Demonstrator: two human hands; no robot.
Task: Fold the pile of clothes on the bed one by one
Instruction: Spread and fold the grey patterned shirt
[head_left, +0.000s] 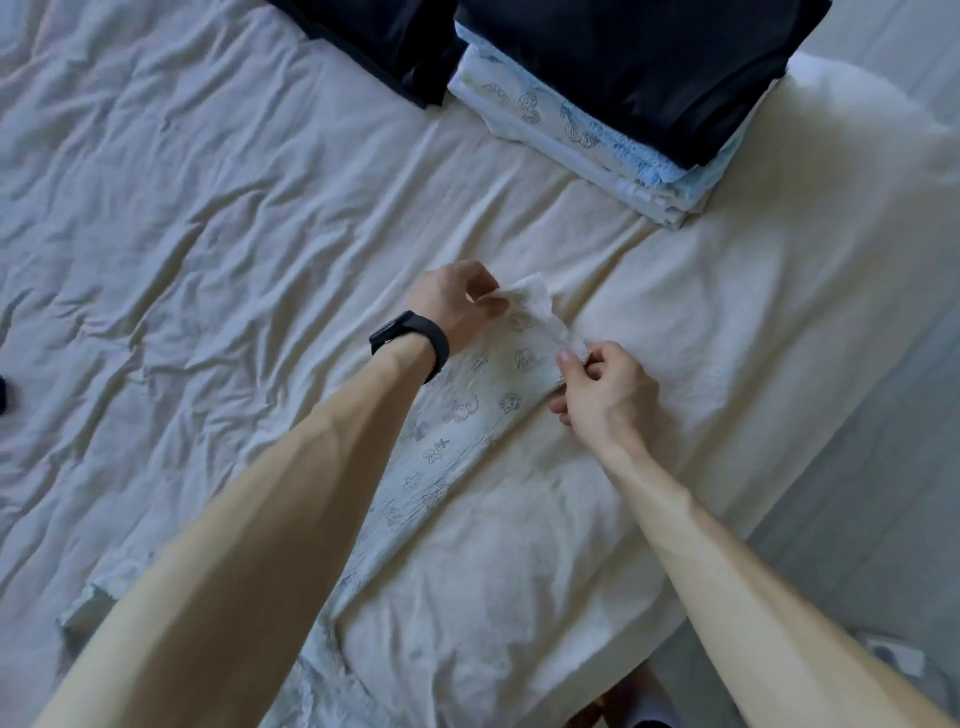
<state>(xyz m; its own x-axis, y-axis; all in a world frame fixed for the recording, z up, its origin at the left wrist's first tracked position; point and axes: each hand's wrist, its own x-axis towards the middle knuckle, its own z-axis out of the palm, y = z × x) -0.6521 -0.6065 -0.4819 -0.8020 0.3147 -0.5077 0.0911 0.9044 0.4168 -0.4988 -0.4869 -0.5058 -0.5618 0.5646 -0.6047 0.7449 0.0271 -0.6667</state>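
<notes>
1. Two bare forearms come in from the 7 and 5 o'clock corners and converge over a wrinkled cream sheet (208, 234).
2. The left hand (457, 306), with a black band (410, 343) on its wrist, is turned back-up. Its fingers curl and pinch one far corner of a garment (467, 415).
3. The right hand (605, 397) sits at 4 o'clock of the left, a little apart from it. Its thumb and forefinger pinch the garment's other far corner and its remaining fingers are tucked under.
4. The garment, pale and printed with small outline figures, lies on the sheet as a narrow strip. It runs from 7 o'clock, partly under the left forearm, up to the hands, and its far end is raised and crumpled between the two grips.
5. Grey floor (883, 467) shows past the bed's edge at 3 o'clock.
6. At 1 o'clock of the hands, well apart from them, a stack (571, 145) of folded pale printed pieces rests on the sheet. A folded dark piece (649, 67) lies on top.
7. A second dark cloth (363, 47) lies at 12 o'clock, just left of the stack and cut off by the top edge. Whether the two touch cannot be told.
8. A dark scrap (2, 395) at the 9 o'clock edge is too cropped to identify.
</notes>
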